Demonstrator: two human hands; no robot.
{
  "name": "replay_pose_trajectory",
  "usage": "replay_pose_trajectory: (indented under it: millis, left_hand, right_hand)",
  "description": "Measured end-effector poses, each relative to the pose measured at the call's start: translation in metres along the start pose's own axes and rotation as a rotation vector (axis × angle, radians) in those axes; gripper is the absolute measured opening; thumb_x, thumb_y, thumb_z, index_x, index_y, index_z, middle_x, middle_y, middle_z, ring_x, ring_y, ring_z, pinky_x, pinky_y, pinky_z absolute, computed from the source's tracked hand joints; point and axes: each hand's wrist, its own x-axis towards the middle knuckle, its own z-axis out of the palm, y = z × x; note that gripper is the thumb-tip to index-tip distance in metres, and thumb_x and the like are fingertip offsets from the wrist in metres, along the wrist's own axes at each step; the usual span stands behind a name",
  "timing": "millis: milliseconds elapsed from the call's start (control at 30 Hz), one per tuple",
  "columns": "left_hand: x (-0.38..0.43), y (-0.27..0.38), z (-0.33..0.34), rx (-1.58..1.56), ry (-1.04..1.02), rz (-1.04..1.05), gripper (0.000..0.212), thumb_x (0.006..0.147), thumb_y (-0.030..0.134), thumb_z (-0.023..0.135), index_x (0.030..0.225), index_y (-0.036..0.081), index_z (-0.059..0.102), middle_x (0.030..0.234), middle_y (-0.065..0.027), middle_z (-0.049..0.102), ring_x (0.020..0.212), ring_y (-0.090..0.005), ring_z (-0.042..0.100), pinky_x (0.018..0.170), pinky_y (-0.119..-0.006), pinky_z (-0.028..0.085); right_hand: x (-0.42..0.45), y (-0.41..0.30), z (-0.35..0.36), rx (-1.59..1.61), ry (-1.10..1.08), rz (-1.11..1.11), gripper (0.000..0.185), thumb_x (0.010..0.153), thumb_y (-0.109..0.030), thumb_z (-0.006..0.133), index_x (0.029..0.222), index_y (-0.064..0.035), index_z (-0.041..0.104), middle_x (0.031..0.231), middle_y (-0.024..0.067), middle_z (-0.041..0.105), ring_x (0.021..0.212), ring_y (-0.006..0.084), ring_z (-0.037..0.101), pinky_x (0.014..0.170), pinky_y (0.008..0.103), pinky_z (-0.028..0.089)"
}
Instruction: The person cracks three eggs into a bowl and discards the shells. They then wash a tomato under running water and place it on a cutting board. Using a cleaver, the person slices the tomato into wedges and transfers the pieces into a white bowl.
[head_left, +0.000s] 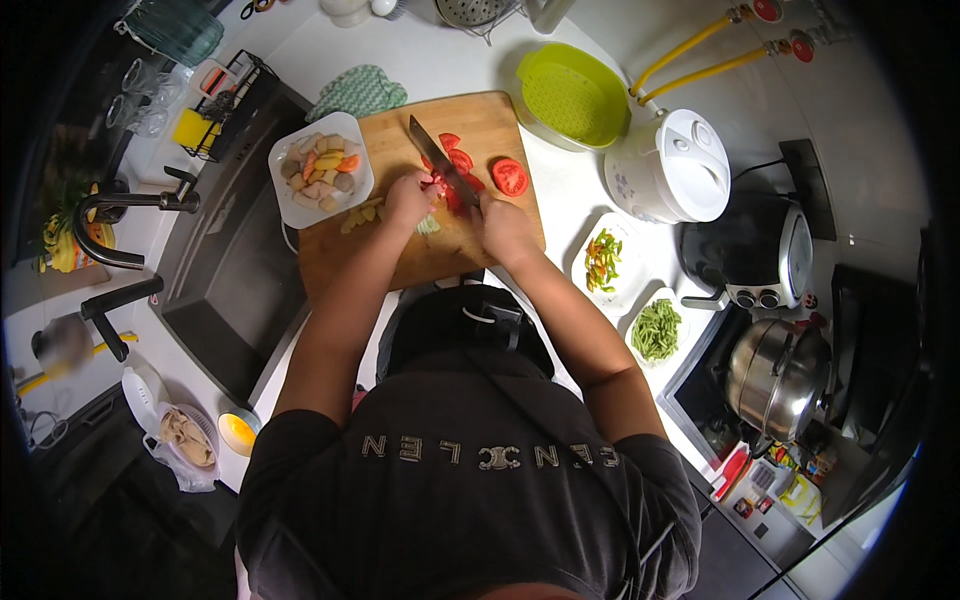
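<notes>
My right hand (508, 227) grips the handle of a kitchen knife (441, 156), its dark blade slanting away to the upper left over the wooden cutting board (480, 112). Beside the blade, the bent fingers of my left hand (409, 201) hold a piece of tomato (438, 180), partly hidden by them. Cut tomato wedges (460, 160) lie on the blade's far side. A tomato half (510, 177) rests cut face up near the board's right edge. Sliced yellowish pieces (361, 216) and a small pale green heap (427, 225) lie around my left wrist.
A white dish of cut sausage-like pieces (322, 171) overlaps the board's left side, next to the sink (232, 247). To the right stand a green colander (574, 97), a white rice cooker (671, 166), a plate of sliced peppers (628, 266), cut green beans (657, 330) and a steel pot (776, 379).
</notes>
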Motion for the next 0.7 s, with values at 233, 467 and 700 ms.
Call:
replay_pose_trajectory:
  millis: [233,467,700]
  left_hand:
    - [0.002,0.000,0.004,0.051,0.018,0.029,0.022,0.081,0.014,0.066,0.094,-0.004,0.061,0.074,-0.0131,0.066,0.052,-0.0181,0.064,0.051,-0.030,0.048]
    - [0.000,0.008,0.003,0.064,-0.026,-0.005,0.018,0.082,0.012,0.063,0.092,-0.003,0.062,0.074,-0.0096,0.067,0.051,-0.0152,0.062,0.049,-0.029,0.047]
    - [0.003,-0.003,0.004,0.089,-0.053,-0.033,0.016,0.082,0.009,0.062,0.091,-0.003,0.062,0.073,-0.0090,0.066,0.053,-0.0154,0.062,0.050,-0.028,0.048]
  right_hand:
    - [0.016,0.001,0.005,-0.055,-0.077,0.058,0.023,0.090,-0.022,0.045,0.097,-0.0030,0.055,0.082,0.0213,0.065,0.078,0.0373,0.064,0.069,0.0468,0.050]
    - [0.032,0.007,0.017,-0.026,-0.105,0.064,0.023,0.090,-0.019,0.042,0.100,-0.0035,0.055,0.090,0.0207,0.065,0.082,0.0355,0.065,0.071,0.0464,0.051]
    - [0.029,-0.012,0.026,-0.033,-0.135,0.171,0.023,0.089,-0.017,0.039,0.100,-0.0038,0.054,0.088,0.0203,0.066,0.083,0.0343,0.065,0.071,0.0455,0.052]
